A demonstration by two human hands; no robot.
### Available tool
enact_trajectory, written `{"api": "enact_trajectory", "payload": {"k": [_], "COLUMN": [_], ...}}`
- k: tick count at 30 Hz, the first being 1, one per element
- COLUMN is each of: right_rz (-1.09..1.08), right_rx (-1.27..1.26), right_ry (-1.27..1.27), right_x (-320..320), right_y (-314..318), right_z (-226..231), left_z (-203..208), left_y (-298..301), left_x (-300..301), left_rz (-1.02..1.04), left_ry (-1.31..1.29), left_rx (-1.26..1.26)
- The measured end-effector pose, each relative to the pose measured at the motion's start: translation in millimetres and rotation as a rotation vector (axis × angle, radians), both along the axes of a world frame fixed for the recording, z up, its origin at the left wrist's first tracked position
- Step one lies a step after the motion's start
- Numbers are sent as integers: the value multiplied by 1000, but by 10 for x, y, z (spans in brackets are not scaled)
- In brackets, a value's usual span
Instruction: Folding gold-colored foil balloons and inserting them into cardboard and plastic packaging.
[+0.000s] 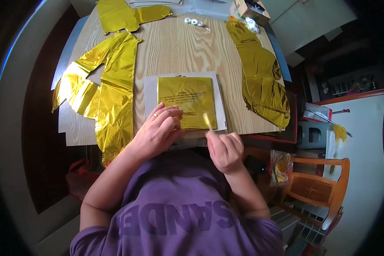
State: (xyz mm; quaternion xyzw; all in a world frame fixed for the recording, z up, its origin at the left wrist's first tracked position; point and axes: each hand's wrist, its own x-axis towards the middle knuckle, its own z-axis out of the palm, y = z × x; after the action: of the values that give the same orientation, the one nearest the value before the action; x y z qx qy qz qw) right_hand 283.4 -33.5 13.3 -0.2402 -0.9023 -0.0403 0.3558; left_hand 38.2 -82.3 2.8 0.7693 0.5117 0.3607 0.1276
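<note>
A flat square packet of folded gold foil in a clear printed bag [195,91] lies on a pale grey sheet [221,109] at the table's near edge. Resting on its lower left part is my left hand [160,128], a ring on one finger. Its fingers reach over the packet, partly bent, and the thumb side is partly hidden. Just right of the packet's lower edge, my right hand [226,151] is closed, thumb against the fingers. From that pinch a short thin pale strip [208,121] sticks up, its tip yellowish and blurred.
Flat gold foil balloons lie on the wooden table [179,47]: one at left [115,85], one at far left [132,15], one at right [262,72]. Small white rolls [194,21] and a cardboard box [249,10] stand far back. A wooden chair [315,187] is at right.
</note>
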Motion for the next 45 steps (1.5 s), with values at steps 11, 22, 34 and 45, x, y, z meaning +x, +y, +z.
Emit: {"api": "enact_trajectory", "payload": {"k": [11,22,34,45], "right_rz": [-52,-40,-1,52], "right_rx": [-546,-312,-483,-586], "right_ry": [-158,-9,-87,-88], "right_x": [266,256,406,600], "right_y": [335,487,342,307], "right_z": [227,-175,107,95], "left_z": [23,95,57,21], "left_y": [-23,53,464,460], "left_x": [2,-12,289,209], "left_rz": [-6,8,-290,-312], "left_ry": [85,108,179,133], "left_rx": [7,-66,-38,-67]}}
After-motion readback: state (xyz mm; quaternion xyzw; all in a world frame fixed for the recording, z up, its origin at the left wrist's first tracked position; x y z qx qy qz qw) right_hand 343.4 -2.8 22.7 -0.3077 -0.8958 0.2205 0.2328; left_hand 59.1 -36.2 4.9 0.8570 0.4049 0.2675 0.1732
